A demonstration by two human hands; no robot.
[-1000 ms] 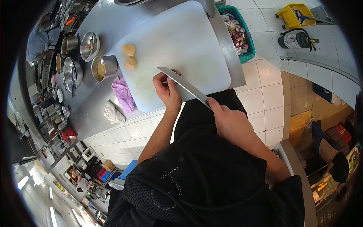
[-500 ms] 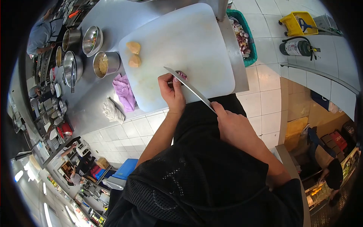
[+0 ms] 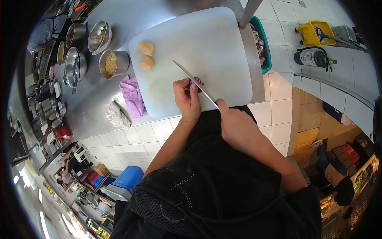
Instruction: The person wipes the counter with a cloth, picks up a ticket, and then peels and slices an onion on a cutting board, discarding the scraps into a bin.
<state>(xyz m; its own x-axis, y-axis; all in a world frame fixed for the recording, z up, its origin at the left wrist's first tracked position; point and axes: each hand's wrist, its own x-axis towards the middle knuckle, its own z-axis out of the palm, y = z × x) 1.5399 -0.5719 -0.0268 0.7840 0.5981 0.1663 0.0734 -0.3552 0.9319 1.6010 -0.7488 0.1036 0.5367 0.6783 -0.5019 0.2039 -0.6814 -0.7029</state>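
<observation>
My left hand [image 3: 188, 100] is closed around a purple-and-white red onion [image 3: 199, 82] near the front of the white cutting board [image 3: 191, 44]. Gripped by its handle in my right hand [image 3: 242, 126], a long kitchen knife [image 3: 184, 70] lies slantwise over the onion, tip towards the far left. The blade passes right beside my left thumb. Two pale tan, peeled-looking chunks, an upper one [image 3: 146, 48] and a lower one [image 3: 147, 62], sit on the board's left side. The knife handle is mostly hidden inside my fist.
Left of the board are a purple cloth [image 3: 131, 96], a whitish cloth [image 3: 117, 114], a pot with pale strips [image 3: 122, 63] and several metal bowls. On the right stand a green bin [image 3: 265, 49] of scraps and a table leg [image 3: 249, 13]. Other people are farther off.
The view has shifted slightly. The knife blade has slid forward across the onion, its tip now farther out over the board, and my right hand has come closer to the board.
</observation>
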